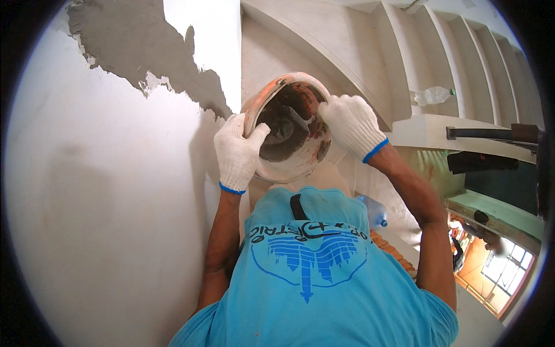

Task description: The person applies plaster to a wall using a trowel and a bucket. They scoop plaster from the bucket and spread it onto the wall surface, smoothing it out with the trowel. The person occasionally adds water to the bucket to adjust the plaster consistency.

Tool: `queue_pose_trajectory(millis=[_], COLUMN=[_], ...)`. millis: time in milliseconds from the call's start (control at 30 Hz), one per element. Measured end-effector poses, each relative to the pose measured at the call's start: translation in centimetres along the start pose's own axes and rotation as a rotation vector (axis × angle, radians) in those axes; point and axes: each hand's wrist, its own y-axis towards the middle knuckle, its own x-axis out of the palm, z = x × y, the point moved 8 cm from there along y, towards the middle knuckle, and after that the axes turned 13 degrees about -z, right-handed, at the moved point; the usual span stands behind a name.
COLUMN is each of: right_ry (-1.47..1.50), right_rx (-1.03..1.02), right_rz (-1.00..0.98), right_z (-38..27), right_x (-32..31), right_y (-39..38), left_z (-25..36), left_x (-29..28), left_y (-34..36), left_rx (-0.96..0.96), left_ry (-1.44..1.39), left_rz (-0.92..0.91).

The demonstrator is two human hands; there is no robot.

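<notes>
A round, mortar-stained orange bucket is tilted in front of me, its mouth toward me. Grey wet mortar lies inside, with a trowel-like tool partly sunk in it; its full shape is hard to make out. My left hand, in a white knit glove with a blue cuff, grips the left rim, thumb over the inside. On the upper right rim my right hand, gloved the same way, has its fingers closed round the edge.
At left, a white wall carries a patch of grey plaster. Stairs rise at upper right, with a clear plastic bottle on a step. A large blue-tinted bottle and orange bricks are beside me, and a dark metal rail stands far right.
</notes>
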Motion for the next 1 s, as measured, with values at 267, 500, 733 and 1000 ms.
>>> queue_pose_trajectory(millis=[267,500,733,1000], right_ry=[0.065,0.306,0.493,0.344], right_rx=[-0.075,-0.077,-0.149,-0.155], right_rz=[-0.159,-0.338,-0.275,-0.18], right_z=[-1.3,1.6,1.9,0.6], right_x=[0.3,3.5,2.8,3.8], right_y=[1.2,1.7,-0.2,-0.6], left_z=[-0.9,0.1,-0.8,-0.8], left_x=[0.6,0.4,-0.5,-0.3], left_y=[0.5,0.0,0.1,0.1], left_rx=[0.0,-0.021,-0.011,-0.053], left_ry=[-0.007,-0.073,-0.041,-0.074], left_rz=[-0.024,-0.015,0.003,-0.023])
